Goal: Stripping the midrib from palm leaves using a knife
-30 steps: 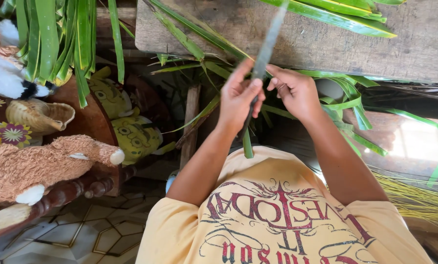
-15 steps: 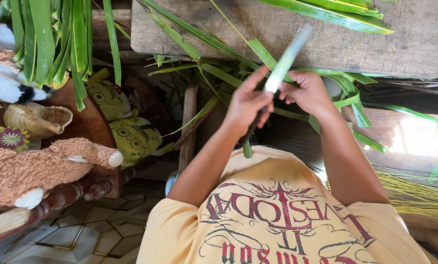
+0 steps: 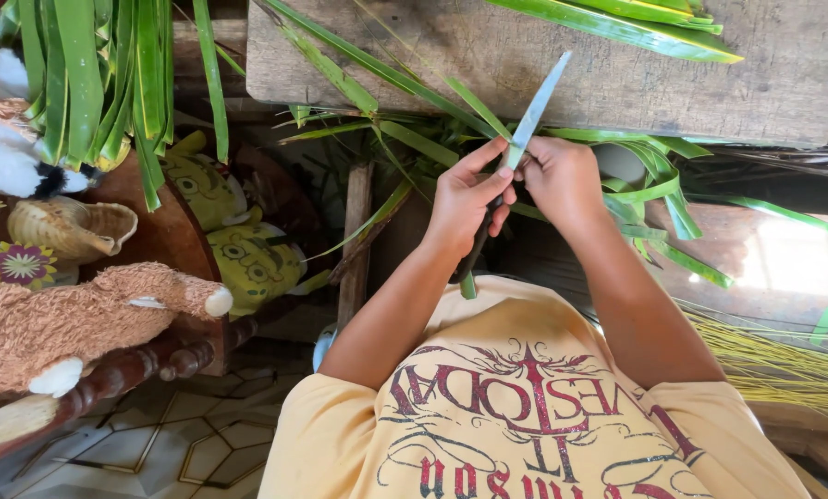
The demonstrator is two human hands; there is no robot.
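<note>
Both hands are up in front of the wooden table [image 3: 617, 83]. The left hand [image 3: 465, 199] grips a knife [image 3: 534, 111] whose pale blade slants up over the table's near edge, while the right hand [image 3: 562, 180] pinches a green leaf strip [image 3: 467, 282] right against it (fingers nearly touching). Left of the table hangs a bundle of green leaves [image 3: 90, 74], with a brown plush toy [image 3: 72, 319] and a woven shell-shaped basket [image 3: 67, 226] below that bundle.

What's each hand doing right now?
Left hand: closed on a knife.
Right hand: closed, pinching a green leaf strip at the blade.
</note>
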